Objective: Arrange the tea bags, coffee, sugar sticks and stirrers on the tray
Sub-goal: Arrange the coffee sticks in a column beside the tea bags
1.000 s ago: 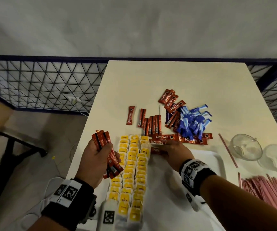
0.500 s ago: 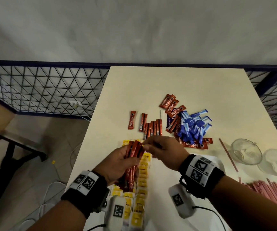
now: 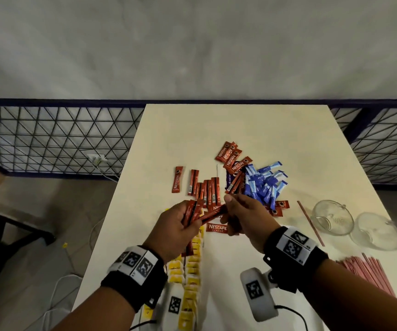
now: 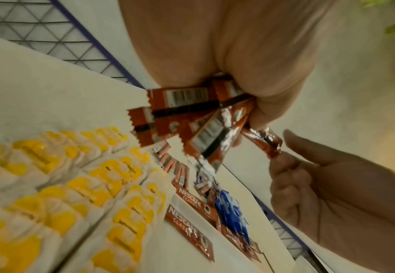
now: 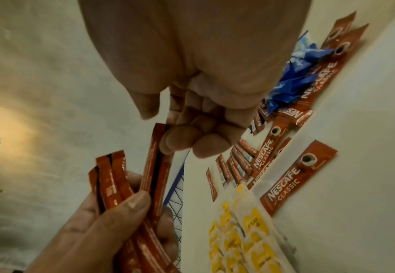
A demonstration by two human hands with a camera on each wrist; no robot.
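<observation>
Coffee sticks are light, slick foil: your left hand grips a fanned bundle above the tea bags, right hand pinches one stick's end; take them mid-length.

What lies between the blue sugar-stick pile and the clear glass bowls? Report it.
One thin reddish stirrer, lying on the cream table; the head view shows it.

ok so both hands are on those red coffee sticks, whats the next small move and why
Probably tuck the single red coffee stick pinched by the right hand into the bunch of red coffee sticks the left hand grips. Its lower end already lies under the left thumb, and more sticks wait loose on the cream table.
</observation>
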